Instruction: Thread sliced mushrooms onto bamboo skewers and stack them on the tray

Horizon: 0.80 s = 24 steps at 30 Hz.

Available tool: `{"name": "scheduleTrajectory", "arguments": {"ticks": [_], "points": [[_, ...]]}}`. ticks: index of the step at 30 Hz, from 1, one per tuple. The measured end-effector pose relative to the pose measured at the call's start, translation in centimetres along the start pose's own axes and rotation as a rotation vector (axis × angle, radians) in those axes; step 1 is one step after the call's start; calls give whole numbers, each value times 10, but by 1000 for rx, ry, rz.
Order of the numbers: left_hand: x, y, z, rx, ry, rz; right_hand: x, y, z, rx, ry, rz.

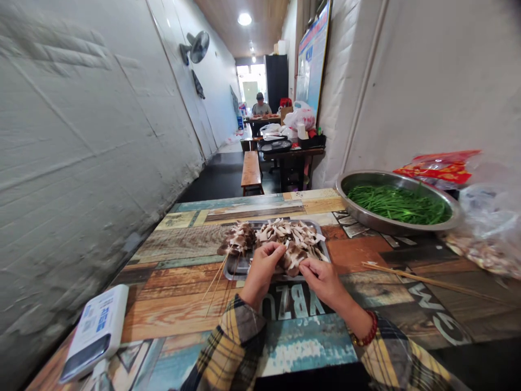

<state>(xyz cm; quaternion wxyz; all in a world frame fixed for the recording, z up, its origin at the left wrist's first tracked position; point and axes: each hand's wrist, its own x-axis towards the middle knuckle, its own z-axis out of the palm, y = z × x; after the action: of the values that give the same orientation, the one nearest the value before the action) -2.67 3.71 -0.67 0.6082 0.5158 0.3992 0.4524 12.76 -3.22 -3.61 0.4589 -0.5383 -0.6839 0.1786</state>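
Both hands are over the near side of a metal tray (317, 228), pinching a brown-capped oyster mushroom (292, 260) between them. My left hand (262, 267) grips its left side with thumb and fingers closed. On the opposite side, my right hand (324, 279) holds the cap's lower edge in a pinch. Behind them, loose oyster mushrooms (291, 231) with pale stems are heaped in the tray. At the tray's left end lie mushrooms threaded on skewers (240, 239), whose thin bare sticks (215, 277) stick out toward me over the rim.
A steel basin (345, 198) of green chives (396, 203) stands at right, beside plastic bags (492, 217). Loose bamboo skewers (407, 274) lie below it. A white boxy device (97, 331) with a cable is at front left. A person (260, 106) sits far back.
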Motion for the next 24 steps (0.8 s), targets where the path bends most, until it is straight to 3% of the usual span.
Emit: {"name": "scheduleTrajectory", "arguments": {"ticks": [13,19,24], "points": [[0,2,0,-24,-75,2,-1,-3,-5,37,-6,25],[7,8,-15,-127,98,71,-1,5,-8,157,33,91],[14,6,-26,142,197,189,0,11,-11,226,128,173]]}}
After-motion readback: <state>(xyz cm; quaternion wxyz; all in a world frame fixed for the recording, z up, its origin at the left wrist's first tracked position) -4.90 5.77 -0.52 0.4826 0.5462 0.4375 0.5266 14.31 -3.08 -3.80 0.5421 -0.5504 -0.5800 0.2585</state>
